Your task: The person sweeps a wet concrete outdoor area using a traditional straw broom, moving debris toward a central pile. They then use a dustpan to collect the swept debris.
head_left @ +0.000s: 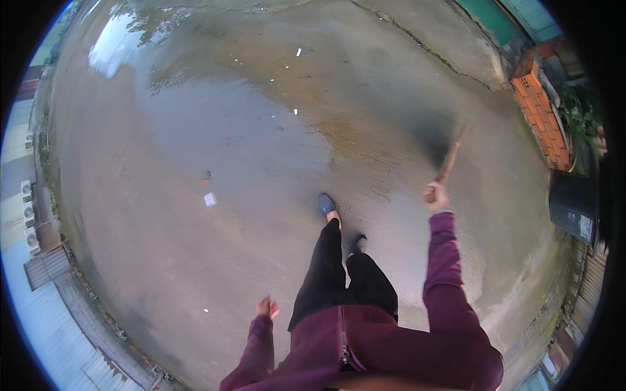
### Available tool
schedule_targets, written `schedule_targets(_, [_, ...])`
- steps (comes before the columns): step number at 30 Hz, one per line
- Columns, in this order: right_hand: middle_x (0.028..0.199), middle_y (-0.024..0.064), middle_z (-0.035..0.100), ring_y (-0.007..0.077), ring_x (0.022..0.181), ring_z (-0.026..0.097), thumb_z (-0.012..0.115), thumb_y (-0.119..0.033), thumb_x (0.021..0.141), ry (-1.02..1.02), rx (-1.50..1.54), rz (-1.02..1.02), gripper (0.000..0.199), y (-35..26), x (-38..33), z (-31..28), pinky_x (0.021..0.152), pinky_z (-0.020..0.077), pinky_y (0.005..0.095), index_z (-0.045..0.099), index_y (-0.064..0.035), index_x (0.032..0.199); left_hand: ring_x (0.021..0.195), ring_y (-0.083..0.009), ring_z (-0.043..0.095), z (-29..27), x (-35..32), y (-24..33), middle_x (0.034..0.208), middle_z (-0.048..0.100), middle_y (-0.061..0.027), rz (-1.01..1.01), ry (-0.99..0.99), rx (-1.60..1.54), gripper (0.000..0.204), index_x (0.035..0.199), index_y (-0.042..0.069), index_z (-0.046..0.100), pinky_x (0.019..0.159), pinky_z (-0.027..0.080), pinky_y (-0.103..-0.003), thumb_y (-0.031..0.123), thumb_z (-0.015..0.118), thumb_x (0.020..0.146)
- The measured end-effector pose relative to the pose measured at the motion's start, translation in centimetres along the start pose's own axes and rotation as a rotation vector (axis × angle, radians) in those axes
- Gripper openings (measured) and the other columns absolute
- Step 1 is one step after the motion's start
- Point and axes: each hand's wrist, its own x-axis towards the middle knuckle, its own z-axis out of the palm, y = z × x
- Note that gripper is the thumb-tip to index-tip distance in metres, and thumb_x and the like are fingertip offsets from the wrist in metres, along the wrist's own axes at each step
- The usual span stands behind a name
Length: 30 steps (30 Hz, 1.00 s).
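Note:
My right hand (437, 195) is closed around the lower end of a light brown wooden stick (450, 159), held out ahead of me on the right. The stick slants up and away over the wet ground. A dark smear lies beside its far part; whether it belongs to the stick or is a shadow, I cannot make out. My left hand (267, 307) hangs low at my left side, slightly blurred. Its fingers are loosely bent and apart, with nothing seen in them.
Wet concrete ground with a shallow puddle (228, 117) spreads ahead. A whitish piece of litter (210, 199) and small scraps lie on it. At right are a stack of orange bricks (542, 117) and a black bin (574, 205). Metal-sided buildings (16, 202) line the left.

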Motion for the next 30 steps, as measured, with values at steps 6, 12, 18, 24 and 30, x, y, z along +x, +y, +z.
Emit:
schedule_targets(6, [0.051,0.0132,0.050,0.0234,0.041,0.055,0.052,-0.007,0.069,-0.093,-0.947,0.215,0.017,23.2,-7.6,14.2,0.035,0.0458,0.0373,0.048,0.0083,0.076,0.080,-0.0247,0.056,-4.8,-5.9,-4.2,0.094,0.055,-0.0114,-0.207,0.019,0.166,0.025,0.108,0.010,0.055,0.070,0.052,-0.046,0.019,0.049,0.086])
schedule_targets(12, [0.067,0.0153,0.054,0.0195,0.042,0.052,0.052,0.001,0.069,-0.670,-0.941,0.524,0.042,24.1,-13.4,25.2,0.039,0.0444,0.0335,0.039,0.0080,0.108,0.083,-0.0210,0.060,1.8,-5.7,2.9,0.096,0.060,-0.0057,-0.103,-0.198,0.413,0.030,0.114,0.020,0.056,0.068,0.052,-0.040,0.026,0.052,0.084])
schedule_targets(18, [0.048,0.0004,0.047,0.0098,0.038,0.045,0.059,-0.009,0.072,-0.844,-0.365,0.746,0.019,12.1,-13.2,26.4,0.035,0.0342,0.0229,0.047,-0.0102,0.058,0.067,-0.0198,0.057,4.6,-7.6,14.7,0.081,0.058,-0.0083,0.125,-0.175,0.074,0.032,0.116,0.013,0.052,0.064,0.053,-0.038,0.012,0.044,0.085])
schedule_targets(24, [0.050,-0.0020,0.039,0.0096,0.040,0.038,0.057,-0.006,0.072,-0.584,-0.453,0.494,0.017,-3.4,-8.5,19.3,0.036,0.0320,0.0234,0.042,-0.0110,0.064,0.061,-0.0166,0.058,7.2,-8.7,20.5,0.077,0.058,-0.0078,0.277,-0.232,-0.029,0.035,0.117,0.012,0.052,0.053,0.053,-0.031,0.009,0.048,0.082])
schedule_targets(30, [0.049,0.0003,0.041,0.0134,0.039,0.043,0.056,-0.009,0.069,-0.309,-0.379,0.325,0.016,-9.3,5.3,29.8,0.039,0.0417,0.0290,0.043,-0.0115,0.059,0.057,-0.0179,0.059,10.8,-10.5,19.8,0.072,0.058,-0.0083,0.142,-0.195,-0.114,0.034,0.117,0.009,0.052,0.051,0.054,-0.032,0.009,0.047,0.083])
